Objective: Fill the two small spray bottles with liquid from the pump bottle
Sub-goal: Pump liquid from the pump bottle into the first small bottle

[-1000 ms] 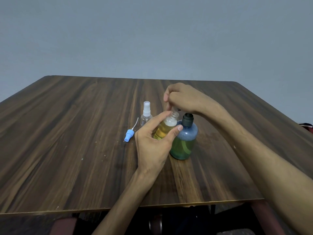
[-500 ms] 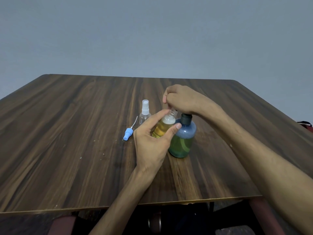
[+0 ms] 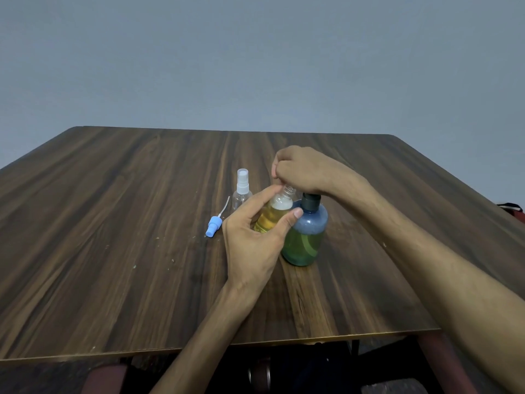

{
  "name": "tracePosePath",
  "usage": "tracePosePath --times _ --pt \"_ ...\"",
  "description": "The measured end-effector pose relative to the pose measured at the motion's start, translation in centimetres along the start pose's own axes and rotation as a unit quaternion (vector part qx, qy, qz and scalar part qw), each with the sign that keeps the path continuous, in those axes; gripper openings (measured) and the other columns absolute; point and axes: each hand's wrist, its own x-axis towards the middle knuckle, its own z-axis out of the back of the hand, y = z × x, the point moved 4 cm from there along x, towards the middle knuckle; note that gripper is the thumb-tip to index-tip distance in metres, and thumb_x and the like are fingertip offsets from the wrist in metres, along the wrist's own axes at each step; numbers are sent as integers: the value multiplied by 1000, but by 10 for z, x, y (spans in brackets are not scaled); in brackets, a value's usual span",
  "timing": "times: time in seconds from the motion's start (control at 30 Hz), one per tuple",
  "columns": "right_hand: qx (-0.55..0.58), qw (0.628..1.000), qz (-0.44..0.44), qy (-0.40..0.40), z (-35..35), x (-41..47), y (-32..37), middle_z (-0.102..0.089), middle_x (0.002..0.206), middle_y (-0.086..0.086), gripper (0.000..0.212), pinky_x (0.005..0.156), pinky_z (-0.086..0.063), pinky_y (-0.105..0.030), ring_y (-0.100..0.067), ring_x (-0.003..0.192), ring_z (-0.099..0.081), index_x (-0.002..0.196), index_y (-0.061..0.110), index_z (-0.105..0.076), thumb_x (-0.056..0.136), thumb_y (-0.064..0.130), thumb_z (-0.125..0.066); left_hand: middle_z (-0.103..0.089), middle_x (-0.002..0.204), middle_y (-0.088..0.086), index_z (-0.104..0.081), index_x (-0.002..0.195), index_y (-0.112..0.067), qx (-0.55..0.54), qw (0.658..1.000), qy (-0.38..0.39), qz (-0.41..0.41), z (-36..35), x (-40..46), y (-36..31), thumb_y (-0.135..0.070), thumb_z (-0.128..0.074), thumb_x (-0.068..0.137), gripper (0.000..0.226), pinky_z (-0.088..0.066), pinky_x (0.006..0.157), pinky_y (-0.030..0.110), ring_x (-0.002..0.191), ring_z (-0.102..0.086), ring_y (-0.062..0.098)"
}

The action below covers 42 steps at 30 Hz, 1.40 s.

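Note:
My left hand (image 3: 252, 240) grips a small clear spray bottle (image 3: 275, 213) with its cap off, tilted and mostly full of yellow liquid with foam on top. Its open neck sits just under my right hand (image 3: 304, 169), whose curled fingers cover the pump head of the blue pump bottle (image 3: 306, 231). The pump bottle stands on the table, about half full of green liquid. A second small clear spray bottle (image 3: 242, 189) with a white sprayer stands upright behind my left hand. A blue spray cap (image 3: 213, 225) with its dip tube lies on the table to the left.
The dark wooden table (image 3: 113, 223) runs wide on all sides, with its front edge near me. Small pale specks dot the surface left of my hand. A red object (image 3: 511, 209) shows past the right edge. A grey wall stands behind.
The view has shifted slightly. Both hands and the bottles keep nearly the same pose, with my right hand still over the pump head.

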Motion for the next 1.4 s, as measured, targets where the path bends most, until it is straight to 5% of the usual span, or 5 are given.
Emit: tracePosePath --times 0.23,0.4,0.57,1.3,1.4 --pt "-3 1000 -7 4 2 1 0 -74 103 -9 33 94 -55 -49 -32 100 -67 104 7 -69 90 17 -41 -81 111 -3 -77 119 -21 -1 1000 -3 -4 0 1 2 -7 -92 78 46 -62 97 34 108 -76 14" --pt "-11 1000 2 -20 5 -1 2 -72 104 -4 29 89 -55 -46 -26 96 -66 102 16 -65 88 21 -40 -81 113 -1 -78 122 -16 7 1000 1 0 0 1 5 -10 -93 79 46 -62 98 43 110 -76 18" --pt "-17 1000 1 -18 4 1 -1 -72 102 -2 24 86 -54 -43 -24 96 -66 102 18 -63 94 20 -41 -80 113 -6 -76 119 -25 7 1000 -1 -5 0 0 2 -8 -93 78 47 -62 97 33 109 -75 10" --pt "5 1000 -4 -25 1 2 -4 -73 101 -7 26 89 -55 -46 -29 99 -67 103 14 -64 95 17 -39 -81 112 -2 -79 121 -12 10 1000 -4 -2 0 1 6 -8 -92 80 44 -62 98 40 110 -76 17" --pt "6 999 5 -40 6 1 -3 -75 99 -3 25 80 -54 -43 -25 92 -67 102 15 -63 95 18 -40 -81 114 -2 -78 121 -13 11 1000 -1 -5 0 0 6 -9 -92 80 44 -62 98 39 111 -75 15"
